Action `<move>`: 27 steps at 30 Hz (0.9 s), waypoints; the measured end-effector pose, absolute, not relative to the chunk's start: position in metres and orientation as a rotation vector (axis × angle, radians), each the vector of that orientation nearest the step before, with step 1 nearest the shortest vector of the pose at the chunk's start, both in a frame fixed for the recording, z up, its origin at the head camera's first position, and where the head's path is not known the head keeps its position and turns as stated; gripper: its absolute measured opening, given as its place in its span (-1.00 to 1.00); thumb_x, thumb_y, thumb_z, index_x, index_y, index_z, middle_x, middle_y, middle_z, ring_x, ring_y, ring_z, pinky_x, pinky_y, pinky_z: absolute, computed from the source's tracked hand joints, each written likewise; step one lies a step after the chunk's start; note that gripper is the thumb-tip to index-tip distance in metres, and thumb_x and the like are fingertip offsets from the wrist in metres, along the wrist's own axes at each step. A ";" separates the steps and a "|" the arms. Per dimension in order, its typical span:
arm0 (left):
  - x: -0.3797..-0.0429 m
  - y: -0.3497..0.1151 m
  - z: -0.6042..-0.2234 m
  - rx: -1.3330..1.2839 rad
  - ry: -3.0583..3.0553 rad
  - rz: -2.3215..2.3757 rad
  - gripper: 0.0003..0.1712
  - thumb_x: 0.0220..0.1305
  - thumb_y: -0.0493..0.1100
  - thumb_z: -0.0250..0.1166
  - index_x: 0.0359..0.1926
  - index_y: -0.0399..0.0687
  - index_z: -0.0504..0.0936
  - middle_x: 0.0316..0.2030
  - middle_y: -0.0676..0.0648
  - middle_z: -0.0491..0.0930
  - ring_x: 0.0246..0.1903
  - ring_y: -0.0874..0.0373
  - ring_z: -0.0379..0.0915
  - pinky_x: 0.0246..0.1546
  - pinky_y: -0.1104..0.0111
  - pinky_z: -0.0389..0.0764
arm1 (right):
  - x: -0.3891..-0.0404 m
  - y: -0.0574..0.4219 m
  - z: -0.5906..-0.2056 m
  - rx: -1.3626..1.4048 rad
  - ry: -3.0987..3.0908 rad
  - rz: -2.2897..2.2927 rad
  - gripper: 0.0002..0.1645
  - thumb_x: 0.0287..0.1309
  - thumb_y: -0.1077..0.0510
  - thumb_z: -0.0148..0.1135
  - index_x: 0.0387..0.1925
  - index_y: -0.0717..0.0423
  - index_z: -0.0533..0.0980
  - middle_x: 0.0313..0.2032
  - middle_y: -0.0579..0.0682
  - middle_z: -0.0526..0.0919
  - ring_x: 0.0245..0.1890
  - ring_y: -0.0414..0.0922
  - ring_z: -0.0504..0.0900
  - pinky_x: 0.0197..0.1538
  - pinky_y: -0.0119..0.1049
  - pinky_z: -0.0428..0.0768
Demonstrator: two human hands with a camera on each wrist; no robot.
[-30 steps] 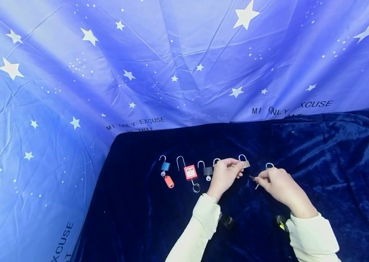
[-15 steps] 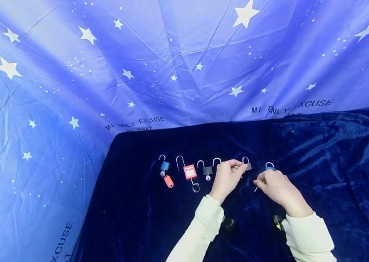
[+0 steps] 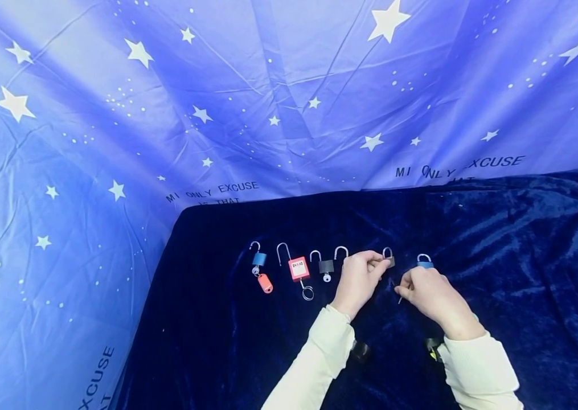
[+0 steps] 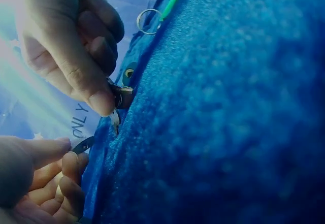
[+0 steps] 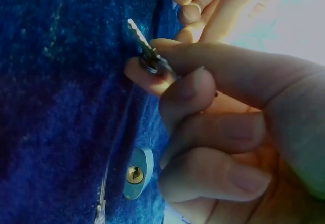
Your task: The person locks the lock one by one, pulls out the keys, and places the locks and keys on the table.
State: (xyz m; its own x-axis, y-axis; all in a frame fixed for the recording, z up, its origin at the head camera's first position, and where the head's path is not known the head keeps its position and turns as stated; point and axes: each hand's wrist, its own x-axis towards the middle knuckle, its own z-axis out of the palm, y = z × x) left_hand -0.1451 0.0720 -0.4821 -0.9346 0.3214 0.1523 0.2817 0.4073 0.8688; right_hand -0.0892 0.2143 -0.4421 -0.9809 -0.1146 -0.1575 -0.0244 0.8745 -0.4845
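My left hand (image 3: 363, 279) pinches a small brownish padlock (image 3: 389, 261) by its body, its shackle pointing away from me. In the left wrist view that padlock (image 4: 124, 98) shows beside my thumb, partly covered by the fingers. My right hand (image 3: 432, 296) pinches a key (image 5: 138, 33) between thumb and forefinger, and the toothed blade sticks out past the fingertips. Just beyond the right hand lies a blue padlock (image 3: 425, 264); its brass keyhole (image 5: 135, 174) faces the right wrist camera. A gap separates the key from the held padlock.
Left of my hands, a blue padlock (image 3: 259, 259) with an orange tag (image 3: 265, 283), a red padlock (image 3: 299, 269) and a dark grey padlock (image 3: 326, 266) lie with shackles raised. Another shackle (image 3: 340, 251) shows behind my left hand. Dark blue velvet (image 3: 206, 341) covers the table.
The left hand has shifted slightly right with the padlock. My right hand has drawn a little left and nearer me, still with the key, uncovering more of the right-hand blue padlock.
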 end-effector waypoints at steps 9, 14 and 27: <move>-0.143 0.072 -0.482 0.605 2.703 1.454 -0.85 0.19 -0.11 0.21 -0.26 -0.06 0.60 -0.59 0.21 0.54 -0.68 0.60 0.30 -0.53 0.69 0.35 | -0.089 0.215 -0.442 -0.124 2.878 -0.735 -0.82 -0.02 0.08 0.25 -0.63 -0.06 0.47 -0.63 -0.20 0.46 -0.58 -0.21 0.39 -0.44 -0.13 0.40; -0.143 0.071 -0.482 0.588 2.815 1.310 -0.80 0.19 -0.05 0.20 -0.21 -0.01 0.60 -0.61 0.31 0.52 -0.68 0.65 0.26 -0.48 0.70 0.33 | -0.087 0.215 -0.442 -0.048 2.886 -0.708 -0.76 -0.03 0.02 0.27 -0.60 -0.04 0.38 -0.62 -0.14 0.41 -0.61 -0.16 0.36 -0.50 -0.16 0.35; -0.143 0.068 -0.481 0.579 2.961 1.120 -0.70 0.17 0.06 0.20 -0.12 0.09 0.61 -0.66 0.41 0.46 -0.61 0.60 0.31 -0.44 0.63 0.37 | -0.084 0.217 -0.435 -0.003 2.798 -0.682 -0.73 0.08 -0.08 0.17 -0.56 -0.04 0.39 -0.65 -0.14 0.43 -0.67 -0.17 0.40 -0.54 -0.18 0.36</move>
State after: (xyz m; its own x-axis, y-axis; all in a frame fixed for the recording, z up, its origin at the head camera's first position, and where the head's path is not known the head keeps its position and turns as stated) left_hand -0.1429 0.0678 -0.4807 -0.9324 0.3036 0.1960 0.3573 0.6934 0.6257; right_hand -0.0843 0.2166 -0.4347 -0.9661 -0.0631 -0.2504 0.0592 0.8897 -0.4526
